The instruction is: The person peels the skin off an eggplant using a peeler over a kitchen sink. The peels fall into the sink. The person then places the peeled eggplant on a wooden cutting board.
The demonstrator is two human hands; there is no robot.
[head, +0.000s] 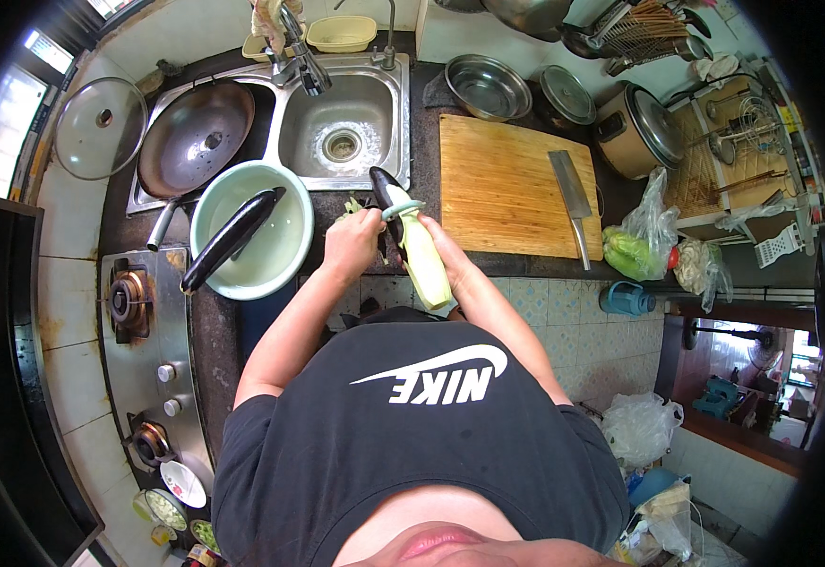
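My left hand (353, 243) grips a pale green peeler (402, 208), whose head lies across a long eggplant (424, 262). Around the eggplant's lower part, my right hand (445, 251) is closed. Dark purple skin covers its far end and one side; the rest is bare, pale green flesh. Strips of peel (353, 207) show beside my left hand, over the counter edge. To the left, a second, unpeeled eggplant (232, 241) leans across the rim of a pale green basin (304, 234) holding cloudy water.
A steel sink (400, 127) with a faucet lies beyond my hands. At right, a cleaver (570, 186) rests on a wooden cutting board (497, 191). A wok (196, 142) stands left of the sink, and a gas stove (171, 319) is at near left. Bagged vegetables (629, 249) sit right of the board.
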